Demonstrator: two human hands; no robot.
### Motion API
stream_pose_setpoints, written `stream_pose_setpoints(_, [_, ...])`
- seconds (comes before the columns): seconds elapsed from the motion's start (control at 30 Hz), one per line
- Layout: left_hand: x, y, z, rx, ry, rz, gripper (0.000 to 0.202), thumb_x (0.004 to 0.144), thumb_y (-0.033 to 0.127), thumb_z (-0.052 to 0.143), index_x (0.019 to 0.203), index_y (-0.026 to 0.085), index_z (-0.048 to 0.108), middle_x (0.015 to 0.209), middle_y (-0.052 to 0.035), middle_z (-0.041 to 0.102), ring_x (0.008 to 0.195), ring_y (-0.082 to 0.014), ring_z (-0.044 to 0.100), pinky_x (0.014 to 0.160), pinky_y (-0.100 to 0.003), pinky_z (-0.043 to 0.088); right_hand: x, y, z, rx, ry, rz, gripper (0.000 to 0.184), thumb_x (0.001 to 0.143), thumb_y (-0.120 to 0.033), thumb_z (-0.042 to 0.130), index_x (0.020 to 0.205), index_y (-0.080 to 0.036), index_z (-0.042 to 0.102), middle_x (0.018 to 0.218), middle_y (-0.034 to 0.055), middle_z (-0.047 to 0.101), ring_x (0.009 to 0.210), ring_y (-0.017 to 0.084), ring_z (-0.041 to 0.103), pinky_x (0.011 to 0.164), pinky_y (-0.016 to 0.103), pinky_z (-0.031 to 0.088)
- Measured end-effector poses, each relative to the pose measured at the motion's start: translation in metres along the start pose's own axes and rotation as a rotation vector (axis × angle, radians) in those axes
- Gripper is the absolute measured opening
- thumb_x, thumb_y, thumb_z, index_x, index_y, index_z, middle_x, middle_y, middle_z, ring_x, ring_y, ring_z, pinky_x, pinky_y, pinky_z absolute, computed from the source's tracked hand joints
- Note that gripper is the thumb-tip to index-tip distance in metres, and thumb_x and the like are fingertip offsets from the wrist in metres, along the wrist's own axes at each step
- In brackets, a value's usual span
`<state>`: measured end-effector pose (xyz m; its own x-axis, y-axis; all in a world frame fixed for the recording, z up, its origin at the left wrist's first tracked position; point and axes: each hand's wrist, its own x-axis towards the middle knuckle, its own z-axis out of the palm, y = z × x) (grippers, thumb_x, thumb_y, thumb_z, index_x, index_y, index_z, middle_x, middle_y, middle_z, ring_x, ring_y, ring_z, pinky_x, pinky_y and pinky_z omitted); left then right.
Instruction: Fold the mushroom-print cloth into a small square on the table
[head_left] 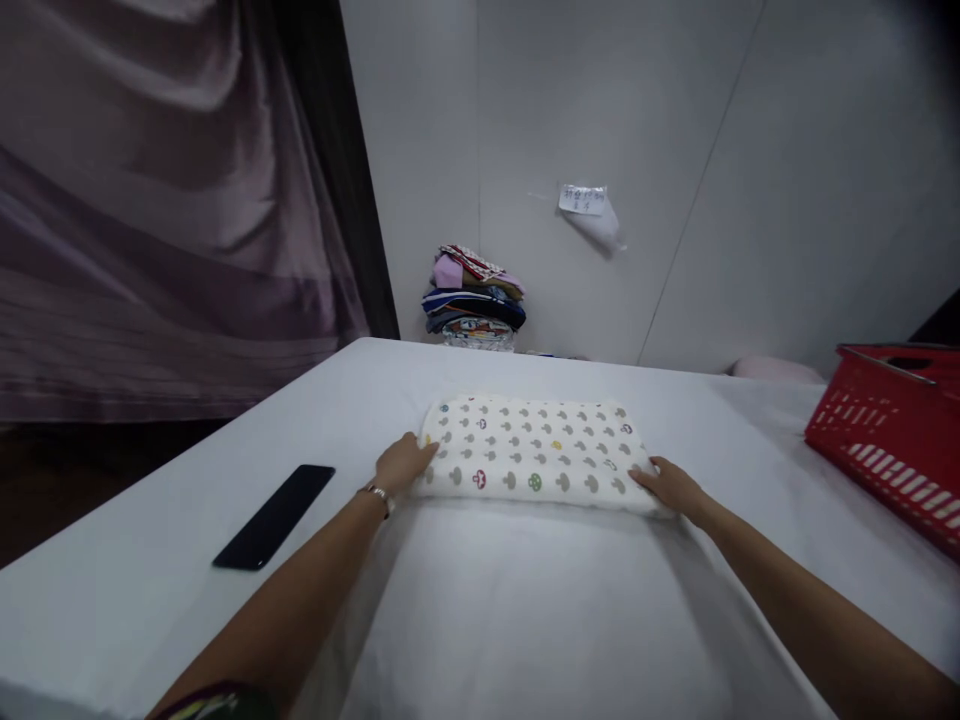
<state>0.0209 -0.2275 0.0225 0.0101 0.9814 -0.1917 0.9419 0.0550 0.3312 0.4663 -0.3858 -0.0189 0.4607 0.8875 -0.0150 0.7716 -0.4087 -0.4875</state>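
Note:
A folded white cloth (536, 450) printed with grey, red, green and yellow mushrooms lies flat in the middle of the white table (525, 610). At its left end my left hand (403, 464) grips the edge, thumb on top and the other fingers out of sight. The right end of the cloth is pinched by my right hand (671, 488), with the thumb above and the fingertips partly hidden. The cloth is a neat rectangle, longer from left to right, with a thick folded front edge.
Left of my left forearm lies a black phone (274, 517). A red plastic basket (892, 430) stands at the right. Beyond the far edge rises a stack of folded clothes (475, 295) against the grey wall. A mauve curtain (165, 200) hangs at the left.

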Motion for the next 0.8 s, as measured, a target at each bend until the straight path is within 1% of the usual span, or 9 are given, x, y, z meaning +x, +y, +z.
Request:
stream_pose_setpoints(0.1, [-0.019, 0.015, -0.001, -0.008, 0.011, -0.013, 0.053, 0.082, 0.051, 0.044, 0.115, 0.011, 0.052, 0.119, -0.0198, 0.062, 0.107, -0.0320, 0.060, 0.079, -0.035, 0.045, -0.007, 0.005, -0.027, 0.001, -0.004, 0.099, 0.069, 0.076, -0.057, 0.053, 0.123, -0.007, 0.056, 0.111, 0.0222, 0.065, 0.094, 0.030, 0.067, 0.079, 0.037, 0.051])
stream_pose_setpoints(0.23, [-0.075, 0.029, 0.022, -0.054, -0.010, 0.091, 0.052, 0.082, 0.055, 0.045, 0.117, 0.017, 0.049, 0.115, -0.0147, 0.065, 0.101, -0.0285, 0.062, 0.078, -0.033, 0.045, -0.034, 0.052, -0.064, -0.068, 0.102, 0.144, 0.077, 0.069, -0.065, 0.056, 0.128, -0.014, 0.053, 0.103, 0.0182, 0.068, 0.093, 0.032, 0.066, 0.081, 0.039, 0.049])
stream_pose_setpoints(0.37, [-0.127, 0.034, 0.053, -0.070, -0.029, 0.173, 0.048, 0.084, 0.053, 0.042, 0.116, 0.019, 0.048, 0.107, -0.0132, 0.067, 0.094, -0.0284, 0.064, 0.075, -0.036, 0.045, -0.077, 0.108, -0.062, -0.127, 0.088, 0.179, 0.080, 0.068, -0.068, 0.049, 0.125, -0.012, 0.055, 0.090, 0.0171, 0.070, 0.093, 0.035, 0.066, 0.080, 0.043, 0.049])
stream_pose_setpoints(0.47, [-0.140, 0.033, 0.059, -0.091, 0.002, 0.140, 0.048, 0.084, 0.053, 0.041, 0.117, 0.019, 0.048, 0.111, -0.0132, 0.066, 0.097, -0.0286, 0.063, 0.076, -0.036, 0.044, -0.096, 0.125, -0.052, -0.155, 0.039, 0.189, 0.080, 0.072, -0.070, 0.042, 0.128, -0.013, 0.053, 0.098, 0.0172, 0.070, 0.098, 0.033, 0.065, 0.084, 0.042, 0.049])
stream_pose_setpoints(0.53, [-0.143, 0.029, 0.055, -0.112, 0.025, 0.130, 0.051, 0.084, 0.056, 0.042, 0.119, 0.019, 0.048, 0.114, -0.0127, 0.065, 0.099, -0.0286, 0.062, 0.077, -0.036, 0.044, -0.099, 0.121, -0.052, -0.216, 0.028, 0.198, 0.084, 0.073, -0.070, 0.041, 0.132, -0.011, 0.049, 0.102, 0.0190, 0.069, 0.098, 0.035, 0.065, 0.085, 0.044, 0.049])
stream_pose_setpoints(0.6, [-0.147, 0.023, 0.051, -0.151, 0.056, 0.111, 0.054, 0.084, 0.058, 0.040, 0.121, 0.020, 0.048, 0.110, -0.0109, 0.066, 0.098, -0.0276, 0.062, 0.076, -0.035, 0.044, -0.101, 0.105, -0.056, -0.278, 0.108, 0.131, 0.083, 0.076, -0.068, 0.039, 0.133, -0.008, 0.047, 0.109, 0.0213, 0.066, 0.102, 0.036, 0.063, 0.087, 0.048, 0.047])
stream_pose_setpoints(0.7, [-0.162, 0.012, 0.048, -0.244, 0.057, 0.071, 0.055, 0.086, 0.059, 0.037, 0.122, 0.020, 0.050, 0.099, -0.0075, 0.068, 0.092, -0.0246, 0.063, 0.073, -0.033, 0.043, -0.109, 0.063, -0.053, -0.269, 0.295, -0.218, 0.074, 0.084, -0.062, 0.034, 0.135, -0.010, 0.045, 0.131, 0.0202, 0.054, 0.122, 0.032, 0.050, 0.099, 0.046, 0.041])
stream_pose_setpoints(0.77, [-0.174, 0.008, 0.049, -0.287, 0.044, 0.076, 0.053, 0.086, 0.059, 0.038, 0.119, 0.020, 0.053, 0.097, -0.0065, 0.068, 0.089, -0.0235, 0.063, 0.071, -0.032, 0.043, -0.121, 0.033, -0.037, -0.256, 0.296, -0.465, 0.069, 0.088, -0.058, 0.032, 0.137, -0.012, 0.042, 0.142, 0.0170, 0.043, 0.134, 0.028, 0.037, 0.108, 0.044, 0.032])
stream_pose_setpoints(0.8, [-0.180, 0.006, 0.049, -0.301, 0.043, 0.083, 0.051, 0.085, 0.058, 0.041, 0.116, 0.020, 0.054, 0.097, -0.0063, 0.068, 0.089, -0.0232, 0.062, 0.071, -0.032, 0.043, -0.128, 0.020, -0.025, -0.278, 0.239, -0.545, 0.067, 0.089, -0.057, 0.032, 0.139, -0.013, 0.041, 0.145, 0.0153, 0.040, 0.137, 0.028, 0.031, 0.109, 0.046, 0.029])
